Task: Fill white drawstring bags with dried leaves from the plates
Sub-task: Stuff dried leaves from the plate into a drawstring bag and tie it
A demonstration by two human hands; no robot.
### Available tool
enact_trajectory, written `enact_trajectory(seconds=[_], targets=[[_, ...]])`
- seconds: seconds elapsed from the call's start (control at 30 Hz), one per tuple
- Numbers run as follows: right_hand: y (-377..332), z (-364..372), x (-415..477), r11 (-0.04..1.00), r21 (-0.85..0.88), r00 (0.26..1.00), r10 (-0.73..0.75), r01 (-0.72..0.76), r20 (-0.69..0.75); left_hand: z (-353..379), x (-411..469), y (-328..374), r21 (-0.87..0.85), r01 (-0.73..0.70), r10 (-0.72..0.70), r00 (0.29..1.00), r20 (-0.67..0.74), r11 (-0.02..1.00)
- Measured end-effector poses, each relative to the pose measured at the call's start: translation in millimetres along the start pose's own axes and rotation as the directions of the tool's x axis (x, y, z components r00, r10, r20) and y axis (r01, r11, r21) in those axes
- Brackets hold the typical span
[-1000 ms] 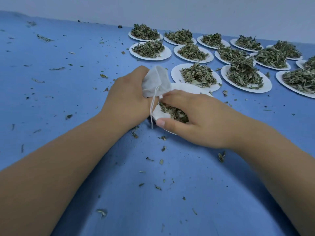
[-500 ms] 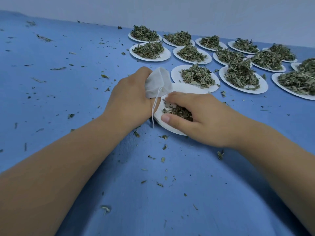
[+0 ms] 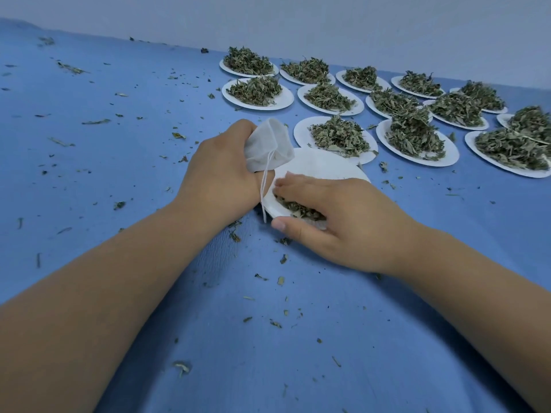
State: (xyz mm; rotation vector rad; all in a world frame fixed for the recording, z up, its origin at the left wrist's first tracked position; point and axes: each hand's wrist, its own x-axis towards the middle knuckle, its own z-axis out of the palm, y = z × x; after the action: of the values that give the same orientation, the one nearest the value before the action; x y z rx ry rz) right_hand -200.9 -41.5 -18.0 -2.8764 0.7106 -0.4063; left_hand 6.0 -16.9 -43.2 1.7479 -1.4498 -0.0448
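Observation:
My left hand grips a white drawstring bag at the left rim of a nearly bare white plate. The bag's cord hangs down over the plate's edge. My right hand lies over the near side of that plate, fingers curled round a small heap of dried leaves, thumb on the near rim. Whether the bag holds leaves cannot be seen.
Several white plates heaped with dried leaves stand in rows behind and to the right, the nearest one touching the plate I work on. Leaf crumbs litter the blue table. A pale wall bounds the far edge.
My right hand has slid toward me across the plate, raking the leaves to the near rim and baring the plate's far part. The left hand with the bag has stayed put.

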Motion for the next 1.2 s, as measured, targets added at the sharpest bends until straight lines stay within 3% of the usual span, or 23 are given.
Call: enact_trajectory(seconds=[0.13,0.3,0.43,0.57,0.73,0.83,0.93,1.03,1.13,1.2], targets=[[4,8,-9,0.996,-0.017,0.956,-0.088,0.087,-0.279,1,0,0,0.007,0.006,-0.006,1.0,0.003,1.0],[3,9,-1,0.982,-0.153,0.978,-0.136,0.112,-0.16,1,0,1,0.0,0.004,-0.004,1.0,0.011,1.0],[2,13,-5,0.985,-0.089,0.943,-0.166,0.146,-0.289,1,0,2,0.015,0.005,-0.005,1.0,0.014,1.0],[-2,12,-3,0.992,-0.082,0.954,-0.117,0.098,-0.275,0,0,3,0.011,0.005,-0.005,1.0,0.018,1.0],[-2,8,-1,0.998,0.049,0.957,-0.026,0.042,-0.29,0,0,3,0.033,0.008,-0.009,1.0,0.02,0.999],[1,-5,4,0.949,0.312,0.94,0.141,-0.039,-0.311,0,-1,3,0.016,0.017,-0.018,1.0,0.023,1.0],[-1,-29,25,0.754,0.646,0.808,0.452,-0.119,-0.378,-4,-1,4,-0.005,0.012,-0.012,1.0,0.006,1.0],[-8,-48,55,0.279,0.96,0.665,0.722,-0.025,-0.192,-9,-1,7,-0.025,-0.024,0.023,0.999,-0.031,0.999],[-18,-50,84,-0.136,0.983,0.651,0.759,0.122,0.025,-12,-4,14,-0.008,-0.057,0.056,0.997,-0.055,0.998],[-27,-48,99,-0.267,0.944,0.646,0.759,0.191,0.084,-14,-6,18,0.01,-0.071,0.072,0.994,-0.082,0.997]])
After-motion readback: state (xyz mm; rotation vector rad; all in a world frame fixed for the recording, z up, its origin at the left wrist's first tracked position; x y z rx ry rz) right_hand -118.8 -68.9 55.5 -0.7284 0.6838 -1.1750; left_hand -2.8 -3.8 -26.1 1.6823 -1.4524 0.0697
